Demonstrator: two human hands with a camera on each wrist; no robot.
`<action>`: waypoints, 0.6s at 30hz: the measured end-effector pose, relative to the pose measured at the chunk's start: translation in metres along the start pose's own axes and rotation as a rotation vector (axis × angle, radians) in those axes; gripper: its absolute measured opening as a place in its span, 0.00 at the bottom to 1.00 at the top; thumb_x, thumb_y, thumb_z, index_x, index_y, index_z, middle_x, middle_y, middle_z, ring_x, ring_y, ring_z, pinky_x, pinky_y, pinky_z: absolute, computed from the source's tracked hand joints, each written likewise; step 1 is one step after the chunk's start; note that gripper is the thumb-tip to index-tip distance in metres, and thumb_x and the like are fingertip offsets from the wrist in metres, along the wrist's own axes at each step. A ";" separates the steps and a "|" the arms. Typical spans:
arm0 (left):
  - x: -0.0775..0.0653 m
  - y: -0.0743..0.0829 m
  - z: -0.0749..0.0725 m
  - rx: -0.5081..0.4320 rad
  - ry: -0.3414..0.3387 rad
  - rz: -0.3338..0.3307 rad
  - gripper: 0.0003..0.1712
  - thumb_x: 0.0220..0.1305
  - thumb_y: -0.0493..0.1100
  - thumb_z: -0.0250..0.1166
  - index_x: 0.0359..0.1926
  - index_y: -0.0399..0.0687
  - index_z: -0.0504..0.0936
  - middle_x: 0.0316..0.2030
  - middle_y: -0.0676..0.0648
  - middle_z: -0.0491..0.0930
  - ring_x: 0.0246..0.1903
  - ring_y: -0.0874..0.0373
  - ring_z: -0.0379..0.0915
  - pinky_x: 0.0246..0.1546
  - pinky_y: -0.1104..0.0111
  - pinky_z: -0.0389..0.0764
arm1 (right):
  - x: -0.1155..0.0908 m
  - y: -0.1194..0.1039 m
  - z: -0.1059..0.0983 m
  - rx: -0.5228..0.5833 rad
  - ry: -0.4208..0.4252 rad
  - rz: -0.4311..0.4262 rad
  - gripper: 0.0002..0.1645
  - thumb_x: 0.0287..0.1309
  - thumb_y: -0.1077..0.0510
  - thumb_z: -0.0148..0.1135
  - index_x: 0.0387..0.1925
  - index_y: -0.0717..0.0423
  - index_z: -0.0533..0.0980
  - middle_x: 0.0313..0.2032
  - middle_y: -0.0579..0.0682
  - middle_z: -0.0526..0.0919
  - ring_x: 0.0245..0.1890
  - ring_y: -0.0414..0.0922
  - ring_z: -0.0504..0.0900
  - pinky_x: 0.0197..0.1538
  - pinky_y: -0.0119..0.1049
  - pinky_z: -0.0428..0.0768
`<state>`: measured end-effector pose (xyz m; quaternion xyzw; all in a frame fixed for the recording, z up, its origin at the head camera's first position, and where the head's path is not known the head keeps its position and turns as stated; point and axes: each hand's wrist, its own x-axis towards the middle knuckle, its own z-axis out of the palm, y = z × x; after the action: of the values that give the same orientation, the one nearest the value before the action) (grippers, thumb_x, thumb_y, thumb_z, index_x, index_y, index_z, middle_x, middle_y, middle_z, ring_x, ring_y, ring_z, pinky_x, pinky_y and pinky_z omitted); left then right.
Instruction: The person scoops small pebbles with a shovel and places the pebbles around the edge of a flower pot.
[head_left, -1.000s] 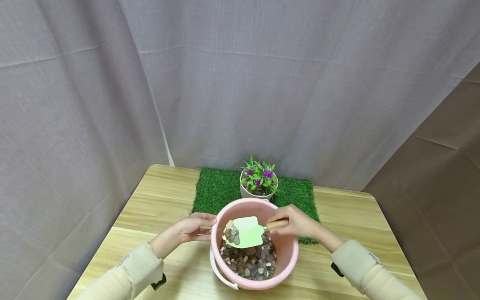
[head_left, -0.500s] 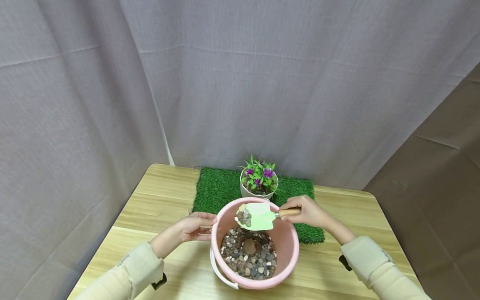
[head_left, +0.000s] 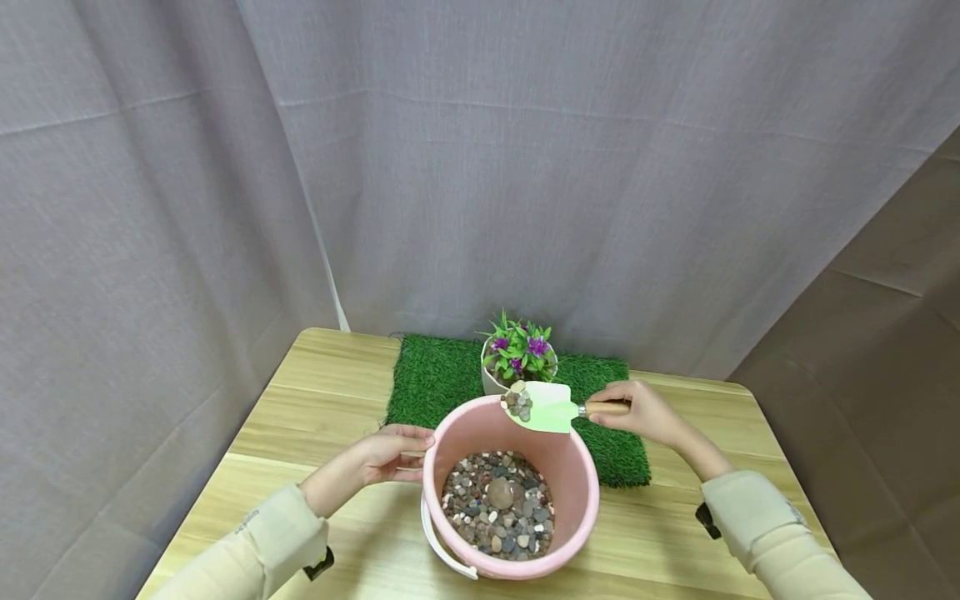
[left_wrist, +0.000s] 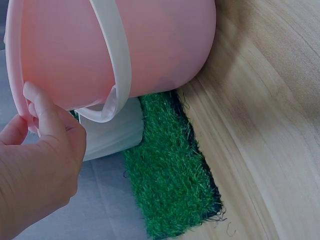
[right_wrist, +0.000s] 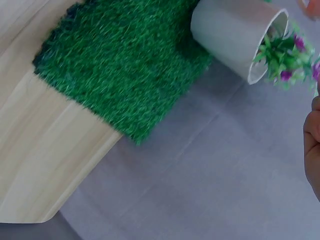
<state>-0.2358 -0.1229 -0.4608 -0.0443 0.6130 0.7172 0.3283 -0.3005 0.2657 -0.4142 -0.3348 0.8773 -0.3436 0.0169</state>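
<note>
My right hand (head_left: 641,410) grips the wooden handle of a garden trowel (head_left: 553,408) with a pale green blade. Several pebbles (head_left: 518,403) lie near the blade's tip, above the far rim of a pink bucket (head_left: 581,500). Only part of the right hand (right_wrist: 313,145) shows at the edge of the right wrist view, where the trowel is out of sight. At the bucket's left side my left hand (head_left: 388,457) pinches the rim between thumb and fingers, as the left wrist view shows. Mixed pebbles (head_left: 487,521) and one larger brown stone (head_left: 504,493) cover the bucket's bottom.
Behind the bucket a white pot (right_wrist: 230,35) with purple flowers (head_left: 517,350) stands on a green turf mat (head_left: 442,375). The bucket's white handle (left_wrist: 120,55) hangs down on its left side. Grey curtains (head_left: 480,167) rise behind the wooden table (head_left: 330,375).
My right hand has carried the loaded trowel up, away and to the right, from inside the bucket to above its far rim. The left hand has stayed at the rim.
</note>
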 end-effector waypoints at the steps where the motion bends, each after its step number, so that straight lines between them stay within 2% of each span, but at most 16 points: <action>1: 0.000 0.000 0.000 0.000 -0.001 -0.001 0.25 0.66 0.37 0.55 0.61 0.29 0.65 0.30 0.53 0.80 0.31 0.65 0.77 0.40 0.72 0.87 | -0.001 0.002 -0.002 -0.005 0.011 0.005 0.12 0.49 0.64 0.69 0.37 0.67 0.82 0.28 0.52 0.83 0.23 0.29 0.71 0.21 0.25 0.78; 5: 0.000 0.000 -0.001 0.002 0.004 -0.005 0.25 0.66 0.38 0.56 0.61 0.29 0.65 0.30 0.52 0.80 0.31 0.64 0.77 0.40 0.72 0.87 | -0.006 0.013 -0.011 -0.023 0.057 0.041 0.11 0.49 0.64 0.68 0.36 0.66 0.82 0.30 0.55 0.84 0.25 0.28 0.75 0.25 0.25 0.82; 9: 0.000 0.000 -0.002 0.005 0.006 -0.001 0.26 0.66 0.37 0.56 0.61 0.29 0.65 0.31 0.51 0.80 0.32 0.64 0.77 0.41 0.71 0.87 | -0.012 0.023 -0.017 -0.034 0.080 0.096 0.12 0.51 0.62 0.67 0.38 0.66 0.82 0.34 0.60 0.85 0.30 0.27 0.79 0.33 0.25 0.85; 18: 0.000 -0.001 -0.002 0.008 0.003 -0.001 0.25 0.66 0.37 0.55 0.61 0.29 0.65 0.30 0.52 0.80 0.31 0.64 0.78 0.40 0.71 0.87 | -0.020 0.039 -0.021 -0.112 0.112 0.092 0.10 0.50 0.61 0.69 0.35 0.62 0.83 0.36 0.61 0.85 0.34 0.30 0.80 0.36 0.26 0.85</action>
<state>-0.2364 -0.1246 -0.4619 -0.0443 0.6164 0.7145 0.3279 -0.3125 0.3109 -0.4260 -0.2750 0.9091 -0.3110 -0.0352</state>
